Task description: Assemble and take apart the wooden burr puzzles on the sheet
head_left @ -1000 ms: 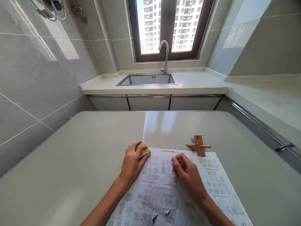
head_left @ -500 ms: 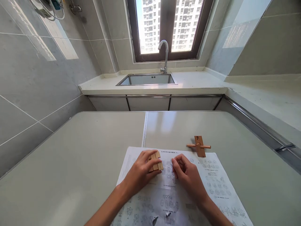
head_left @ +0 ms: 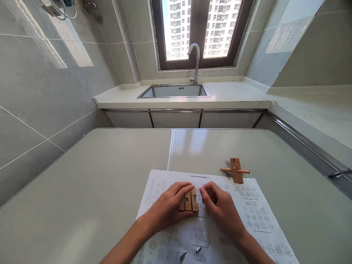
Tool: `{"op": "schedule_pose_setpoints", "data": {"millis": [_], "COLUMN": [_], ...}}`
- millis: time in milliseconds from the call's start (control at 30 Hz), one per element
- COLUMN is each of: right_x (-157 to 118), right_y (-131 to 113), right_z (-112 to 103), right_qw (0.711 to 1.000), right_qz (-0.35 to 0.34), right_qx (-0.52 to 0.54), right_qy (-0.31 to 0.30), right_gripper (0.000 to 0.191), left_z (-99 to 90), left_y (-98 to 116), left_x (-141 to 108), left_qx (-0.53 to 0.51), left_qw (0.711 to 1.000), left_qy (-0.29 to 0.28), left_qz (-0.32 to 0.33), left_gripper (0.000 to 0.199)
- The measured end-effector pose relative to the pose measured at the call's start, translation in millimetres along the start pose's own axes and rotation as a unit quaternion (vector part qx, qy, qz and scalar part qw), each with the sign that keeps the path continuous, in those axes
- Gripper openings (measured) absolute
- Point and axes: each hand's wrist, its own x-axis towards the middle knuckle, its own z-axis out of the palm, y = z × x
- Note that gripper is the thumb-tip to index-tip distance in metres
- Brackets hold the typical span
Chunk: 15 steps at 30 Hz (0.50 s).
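Notched wooden pieces (head_left: 191,201), side by side, lie over a printed paper sheet (head_left: 203,234). My left hand (head_left: 172,205) grips them from the left, thumb at the near edge and fingers at the far edge. Just right of the pieces is my right hand (head_left: 218,205), its fingers curled and thumb against the index finger; whether something small is between them is hidden. Beyond the sheet's far right part sits a wooden cross-shaped assembly (head_left: 236,171), a flat piece marked with a character and a thin rod across it.
The sheet lies on a pale table (head_left: 110,176) with a seam down its middle. Small tears show near the sheet's close edge. Behind the table are a counter (head_left: 233,91), a sink (head_left: 176,91) and a faucet (head_left: 196,62) under a window.
My left hand has moved right and nearer with the wooden pieces, which now sit closer to my right hand and are turned more upright in view. The camera view has shifted slightly.
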Motion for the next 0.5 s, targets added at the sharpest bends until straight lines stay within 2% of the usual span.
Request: {"op": "schedule_pose_setpoints", "data": {"millis": [100,267,367,500], "right_x": [-2.3,-6.5,-7.2,-6.0], "right_y": [0.9,7.0,9.6,11.0], "right_z": [0.7,1.2,1.7,2.4], "right_qw": [0.998,0.98,0.958,0.934], "right_qz": [-0.037,-0.109,-0.169,-0.225], "right_qx": [-0.035,-0.163,-0.225,-0.274], "right_qy": [-0.028,-0.044,-0.049,-0.05], "right_gripper": [0.032,0.019,0.022,0.025], "left_z": [-9.1,-24.0,-27.2,-25.9], "left_y": [-5.5,-14.6,-13.0,-8.3], "left_x": [-2.7,-5.2,-4.2,-2.3], "left_qx": [0.032,0.044,-0.042,-0.17], "left_qw": [0.999,0.998,0.994,0.974], "left_qy": [0.012,0.012,0.015,0.031], "left_qz": [-0.028,-0.049,-0.097,-0.146], "left_gripper": [0.096,0.075,0.074,0.073]}}
